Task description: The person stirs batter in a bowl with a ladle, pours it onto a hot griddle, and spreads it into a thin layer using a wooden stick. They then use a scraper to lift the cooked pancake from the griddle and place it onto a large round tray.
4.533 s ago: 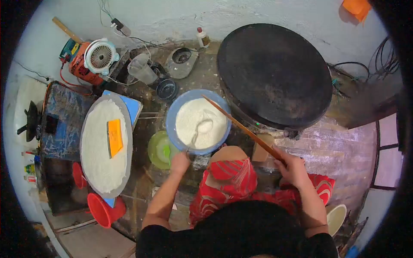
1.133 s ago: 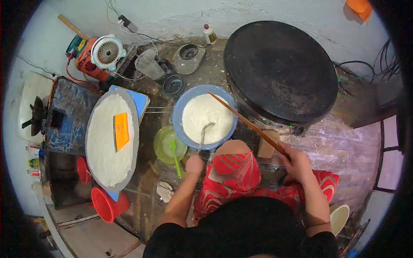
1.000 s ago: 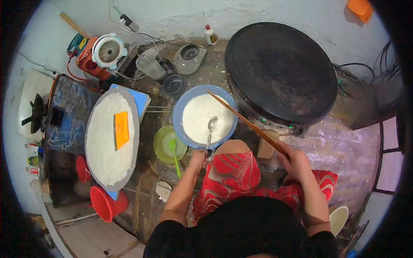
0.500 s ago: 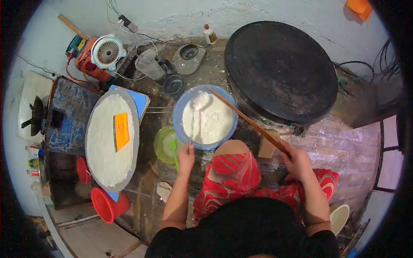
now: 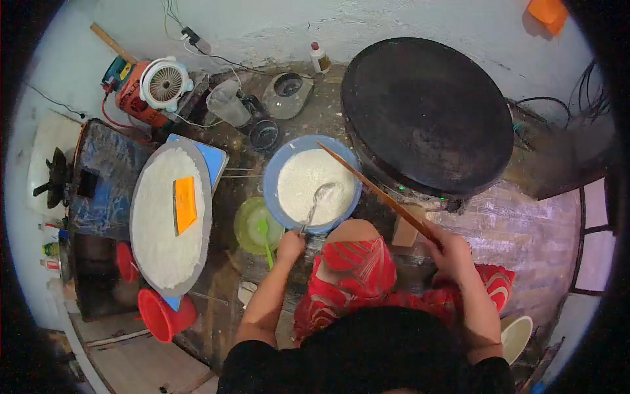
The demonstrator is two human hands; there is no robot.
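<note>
My left hand (image 5: pixel 291 247) is closed around the handle of a metal ladle (image 5: pixel 316 202). The ladle's head rests in the thick white batter (image 5: pixel 298 177) that fills much of a blue bowl (image 5: pixel 270 172). In my right hand (image 5: pixel 453 253) is the handle end of a long, thin wooden spatula (image 5: pixel 380 192). Its pointed tip reaches over the bowl's far rim. Just right of the bowl stands a large round black griddle (image 5: pixel 426 111) with a bare top and small green lights on its near side.
At left, a thin pale round sheet (image 5: pixel 164 236) lies on a board, with an orange scraper (image 5: pixel 185 205) on top. A green bowl (image 5: pixel 244 230) holding a green spoon (image 5: pixel 264 236) stands beside the blue bowl. A red bucket (image 5: pixel 164 316), a fan (image 5: pixel 165 83) and a clear jug (image 5: pixel 228 102) surround the workspace.
The ladle, which held a white heap above the bowl's far side, has come down into the batter nearer me. My left hand moved slightly closer to me; the right hand kept nearly the same place.
</note>
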